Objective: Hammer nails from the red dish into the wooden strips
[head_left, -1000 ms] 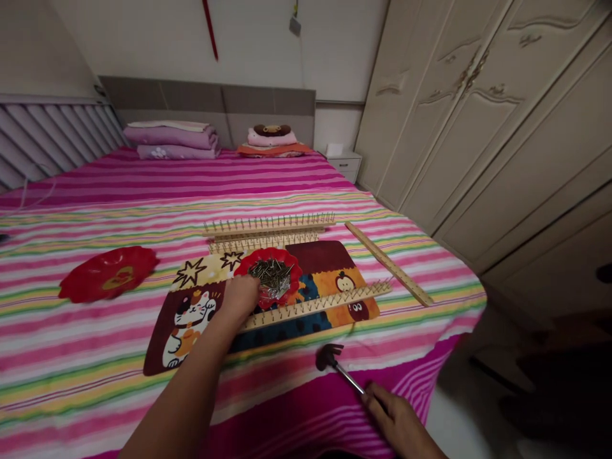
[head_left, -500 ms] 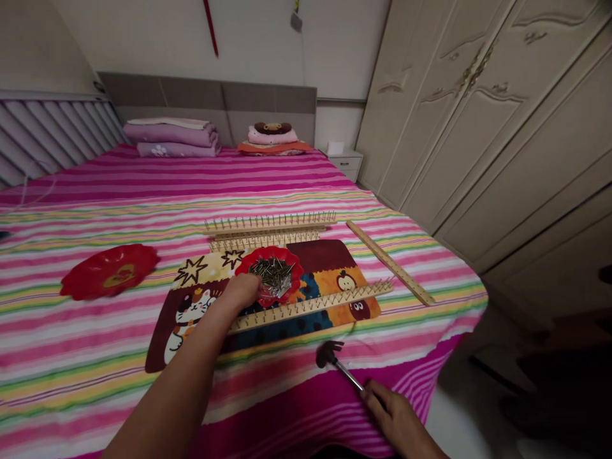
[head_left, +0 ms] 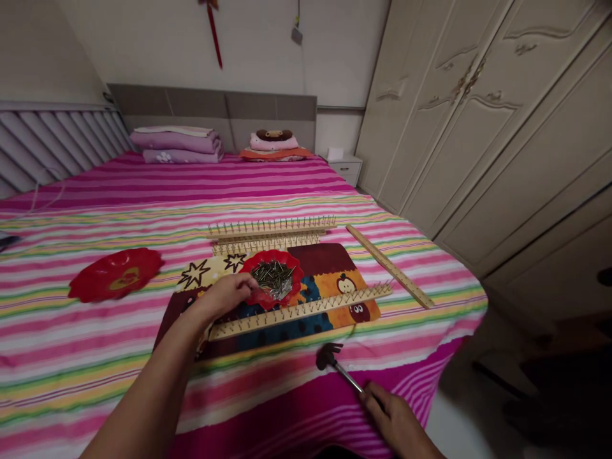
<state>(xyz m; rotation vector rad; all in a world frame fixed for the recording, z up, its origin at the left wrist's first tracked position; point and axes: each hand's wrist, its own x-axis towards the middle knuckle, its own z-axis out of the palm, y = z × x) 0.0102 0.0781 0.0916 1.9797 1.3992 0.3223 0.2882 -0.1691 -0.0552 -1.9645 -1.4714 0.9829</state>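
Observation:
My left hand (head_left: 230, 293) hovers at the left rim of a red scalloped bowl (head_left: 300, 275), its fingers curled together; whatever they hold is too small to make out. Inside the bowl lies a heap of nails (head_left: 272, 276). Just in front of it, a wooden strip (head_left: 306, 309) studded with a row of nails lies across a patterned mat (head_left: 320, 258). At the near side, my right hand (head_left: 393, 411) is closed round the handle of a claw hammer (head_left: 349, 377), whose dark head rests over the bedspread, apart from the strip.
Behind the bowl lie more nail-studded wooden strips (head_left: 272, 228). A bare-looking wooden strip (head_left: 389, 264) lies slanted at the right. To the left is a red scalloped plate (head_left: 95, 277). Everything sits on a striped bedspread (head_left: 119, 338); a wardrobe (head_left: 440, 146) stands at the right.
My left hand has drawn back to the left from over the nails to the bowl's rim. The right hand and hammer have barely moved. The view has shifted slightly.

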